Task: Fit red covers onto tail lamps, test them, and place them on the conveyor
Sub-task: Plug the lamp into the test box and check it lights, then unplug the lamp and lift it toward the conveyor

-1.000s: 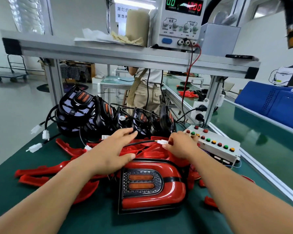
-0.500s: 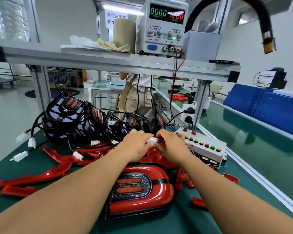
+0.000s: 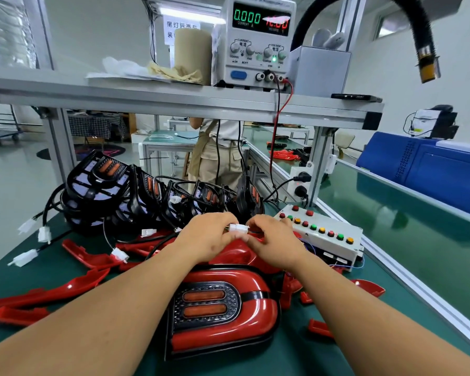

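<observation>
1. Got the left hand [image 3: 206,237] and the right hand [image 3: 272,240] meeting mid-bench, just past the covered lamp, pinching one white connector [image 3: 238,228] from either side: left fingers curled on its left end, right fingertips on its right end.
2. Can't tell if the plug halves are fully pushed together, too small and half hidden by fingers.
3. Spotting the tail lamp [image 3: 223,308] with its red cover fitted, lying face up on the green mat [image 3: 364,346], near side, between the two forearms.
4. Also seeing loose red covers [image 3: 52,293] spread out left of that lamp and under the hands, plus a few red bits to the right.
5. Farther back, on the left: a row of bare black lamps [image 3: 98,183] standing on edge, with black leads and white plugs trailing off them.
6. Just right of the right hand: a white button box [image 3: 320,234] with red, green and yellow buttons.
7. Up on the far shelf [image 3: 174,99]: a power supply [image 3: 255,39] reading 0.000 in green. Can't read the red display for glare.
8. Along the right edge: the green conveyor [image 3: 391,226].
</observation>
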Motion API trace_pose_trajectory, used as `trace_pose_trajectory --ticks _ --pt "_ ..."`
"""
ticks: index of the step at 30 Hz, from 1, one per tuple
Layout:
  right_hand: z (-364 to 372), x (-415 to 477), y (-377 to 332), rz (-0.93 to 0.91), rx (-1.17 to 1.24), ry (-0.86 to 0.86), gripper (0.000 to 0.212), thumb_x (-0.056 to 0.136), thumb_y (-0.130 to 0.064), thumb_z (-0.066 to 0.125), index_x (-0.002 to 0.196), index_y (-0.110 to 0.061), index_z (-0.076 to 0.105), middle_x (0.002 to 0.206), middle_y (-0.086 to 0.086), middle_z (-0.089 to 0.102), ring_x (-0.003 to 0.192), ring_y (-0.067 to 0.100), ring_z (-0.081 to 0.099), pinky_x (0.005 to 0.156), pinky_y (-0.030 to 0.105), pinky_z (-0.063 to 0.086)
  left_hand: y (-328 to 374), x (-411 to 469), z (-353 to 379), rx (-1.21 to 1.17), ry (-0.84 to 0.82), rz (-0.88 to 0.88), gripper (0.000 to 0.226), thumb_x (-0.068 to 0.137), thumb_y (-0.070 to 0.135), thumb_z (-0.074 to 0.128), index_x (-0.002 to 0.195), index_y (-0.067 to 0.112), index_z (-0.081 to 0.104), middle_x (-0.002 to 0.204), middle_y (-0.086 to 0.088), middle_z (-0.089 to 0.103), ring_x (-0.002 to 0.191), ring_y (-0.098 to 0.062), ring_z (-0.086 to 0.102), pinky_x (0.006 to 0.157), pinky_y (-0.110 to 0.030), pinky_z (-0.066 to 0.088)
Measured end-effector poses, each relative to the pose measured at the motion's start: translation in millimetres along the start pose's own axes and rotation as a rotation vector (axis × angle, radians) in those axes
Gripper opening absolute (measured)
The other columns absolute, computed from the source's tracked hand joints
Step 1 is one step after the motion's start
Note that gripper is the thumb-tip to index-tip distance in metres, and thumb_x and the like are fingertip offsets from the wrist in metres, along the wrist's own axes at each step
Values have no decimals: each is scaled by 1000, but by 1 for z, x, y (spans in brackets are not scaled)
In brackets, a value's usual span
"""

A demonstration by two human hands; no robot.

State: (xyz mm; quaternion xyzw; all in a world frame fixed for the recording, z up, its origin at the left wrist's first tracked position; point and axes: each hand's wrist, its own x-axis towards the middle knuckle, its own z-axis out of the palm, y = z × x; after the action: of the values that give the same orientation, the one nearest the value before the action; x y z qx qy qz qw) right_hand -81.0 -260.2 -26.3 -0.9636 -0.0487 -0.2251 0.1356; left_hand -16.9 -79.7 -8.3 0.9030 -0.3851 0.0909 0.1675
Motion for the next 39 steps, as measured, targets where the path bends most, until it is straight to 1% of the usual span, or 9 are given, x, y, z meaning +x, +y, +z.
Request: trace_pose_trajectory --ticks 4,10,16,25,28,30,34,37,39 --pt "-1 -2 0 -58 -19 -31 27 98 -45 46 108 -23 58 99 -9 61 99 16 57 86 32 24 -2 -3 -2 -16 0 49 33 97 51 47 119 31 61 109 7 65 105 -16 58 87 -32 42" --pt "3 -4 -2 -69 13 -46 23 98 -44 47 111 -26 55 90 -8 66 85 16 61 93 35 28 -3 -6 -3 -38 -53 32 25 98 47 49 116 34 60 108 9 65 104 -16 59 91 -35 44" --pt "3 -4 -1 -107 13 -62 26 99 -45 45 115 -27 53 93 -6 69 86 17 62 84 30 20 -4 -8 -5 -52 -70 8 23 97 49 50 115 37 59 108 7 67 104 -17 60 95 -37 44" --pt "0 -1 -4 -134 -39 -42 31 99 -50 43 113 -25 53 89 -2 70 83 21 63 89 36 30 -7 -4 -5 -22 -51 12 26 99 49 46 119 36 57 104 15 54 110 -13 50 92 -35 31" --pt "-1 -1 -1 -111 -25 -37 28 99 -49 43 110 -25 53 86 -2 69 81 21 62 90 35 30 -14 -5 -9 -44 -23 -19 24 98 48 48 115 37 59 101 15 56 108 -14 53 93 -37 34" --pt "-5 -5 10 -38 -33 -47 26 100 -48 41 108 -26 52 88 -2 68 86 22 62 94 34 25 -27 -8 -15 -62 18 -99 22 98 46 49 114 37 61 100 15 59 108 -16 55 97 -39 35" --pt "-9 -6 20 43 -120 -96 32 99 -50 41 117 -27 56 109 -3 67 108 19 59 83 30 14 -32 -10 -20 -32 -19 -139 27 98 49 48 121 40 59 112 14 62 112 -13 54 95 -38 30" --pt "-10 -2 4 67 -246 -97 54 93 -62 41 137 -31 49 131 -7 51 128 14 42 105 39 14 -20 -6 -20 -56 -38 -112 30 97 45 52 126 41 58 118 11 63 115 -14 55 102 -39 37" --pt "-19 -1 -13 27 -218 -107 63 89 -67 43 141 -31 45 135 -7 44 131 14 37 109 42 17 -18 -4 -22 -107 -56 -111 36 98 34 55 134 37 55 126 5 63 117 -17 56 100 -32 40"
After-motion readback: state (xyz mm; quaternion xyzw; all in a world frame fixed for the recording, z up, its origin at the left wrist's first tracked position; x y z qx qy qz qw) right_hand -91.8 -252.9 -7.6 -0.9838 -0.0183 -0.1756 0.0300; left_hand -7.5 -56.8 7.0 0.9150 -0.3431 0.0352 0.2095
